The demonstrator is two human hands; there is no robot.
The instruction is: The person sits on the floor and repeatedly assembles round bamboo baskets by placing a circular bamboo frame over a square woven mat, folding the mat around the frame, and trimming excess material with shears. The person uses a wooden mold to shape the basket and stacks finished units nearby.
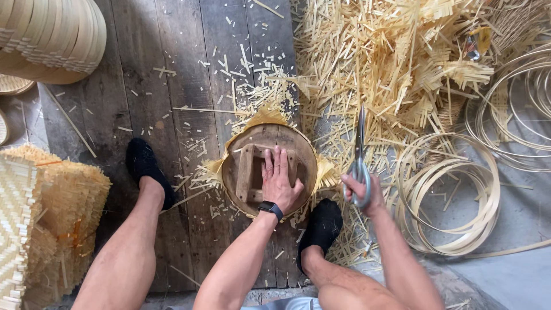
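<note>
Left hand point(279, 181) laid flat, fingers together, palm down on round wooden form point(270, 169) at scene centre, woven bamboo mat point(267, 117) protruding from beneath it, right hand point(361, 189) closed through handles of scissors point(360, 158), blades pointing far, right of the form, bamboo offcuts point(390, 63) far right.

Place: a bamboo-weaving workshop is showing here.
Evidence: cut bamboo strips point(396, 63) are piling up, split hoops point(453, 195) are coiling, woven mats point(34, 224) are stacking on plank floor point(172, 74).
</note>
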